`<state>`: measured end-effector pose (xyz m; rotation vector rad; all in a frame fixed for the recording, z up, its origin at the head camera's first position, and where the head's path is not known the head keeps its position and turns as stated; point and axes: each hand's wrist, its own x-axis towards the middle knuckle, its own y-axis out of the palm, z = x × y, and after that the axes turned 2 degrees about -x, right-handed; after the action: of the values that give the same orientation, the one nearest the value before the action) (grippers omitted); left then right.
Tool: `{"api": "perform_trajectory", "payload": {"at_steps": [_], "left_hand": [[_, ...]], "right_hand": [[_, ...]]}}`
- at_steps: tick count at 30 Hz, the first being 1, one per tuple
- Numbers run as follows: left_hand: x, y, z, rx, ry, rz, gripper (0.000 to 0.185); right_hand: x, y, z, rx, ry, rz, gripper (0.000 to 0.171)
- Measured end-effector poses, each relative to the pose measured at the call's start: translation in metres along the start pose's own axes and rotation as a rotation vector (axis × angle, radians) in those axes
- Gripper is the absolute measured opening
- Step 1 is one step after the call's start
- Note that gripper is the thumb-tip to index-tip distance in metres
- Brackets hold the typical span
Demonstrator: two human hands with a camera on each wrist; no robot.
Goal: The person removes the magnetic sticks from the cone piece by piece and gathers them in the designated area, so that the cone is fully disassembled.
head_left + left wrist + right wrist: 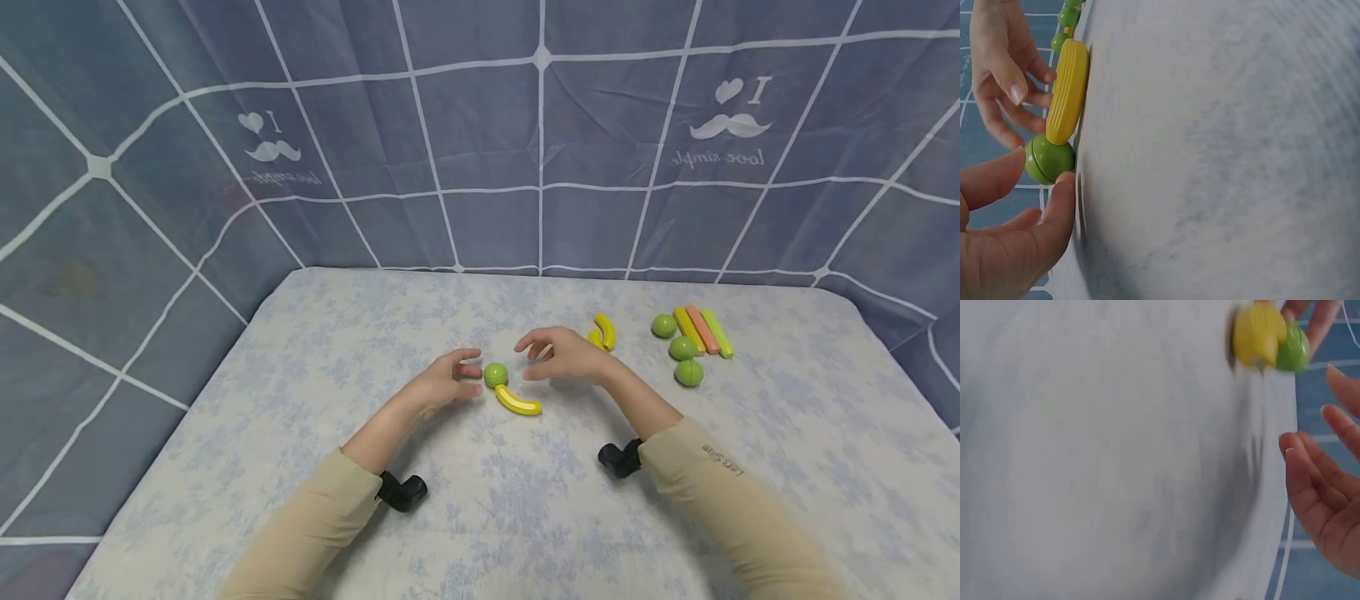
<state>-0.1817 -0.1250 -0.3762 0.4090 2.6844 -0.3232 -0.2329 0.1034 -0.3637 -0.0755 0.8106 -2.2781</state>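
Note:
A grooved green ball [495, 374] lies on the table, with a yellow toy banana [517, 402] against its near side. My left hand [447, 382] is just left of the ball, fingers loosely curved and holding nothing. In the left wrist view, the fingertips come close to the green ball [1049, 159]; whether they touch it I cannot tell. To the right of the ball, my right hand [562, 354] hovers with its fingers bent loosely and nothing between them. The right wrist view shows this right hand [1329, 494] apart from the blurred banana [1259, 334].
Behind the right hand lie two yellow banana pieces [604, 332], one partly hidden. Further right are several green balls [682, 348] beside yellow, orange and lime sticks [702, 329]. A tiled-pattern curtain [480, 150] borders the patterned tabletop [480, 517] at the back.

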Motion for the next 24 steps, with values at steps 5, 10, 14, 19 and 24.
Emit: {"api": "perform_trajectory", "payload": {"at_steps": [5,10,14,19,24], "left_hand": [[-0.004,-0.001,0.003,-0.061,-0.001,0.04,0.064],[-0.001,-0.001,0.005,-0.091,-0.008,0.046,0.064],[0.001,0.0,0.003,-0.09,0.005,0.028,0.064],[0.003,0.004,-0.001,-0.11,0.014,0.046,0.066],[0.005,0.013,0.002,-0.145,-0.019,0.068,0.065]], "right_hand": [[0.019,0.025,0.012,-0.101,-0.014,0.013,0.047],[0.029,0.036,0.017,-0.16,-0.025,0.011,0.047],[0.03,0.037,0.016,-0.107,-0.003,-0.023,0.04],[0.027,0.035,0.012,0.084,0.118,-0.09,0.035],[0.021,0.041,0.009,0.239,0.186,-0.166,0.035]]}}
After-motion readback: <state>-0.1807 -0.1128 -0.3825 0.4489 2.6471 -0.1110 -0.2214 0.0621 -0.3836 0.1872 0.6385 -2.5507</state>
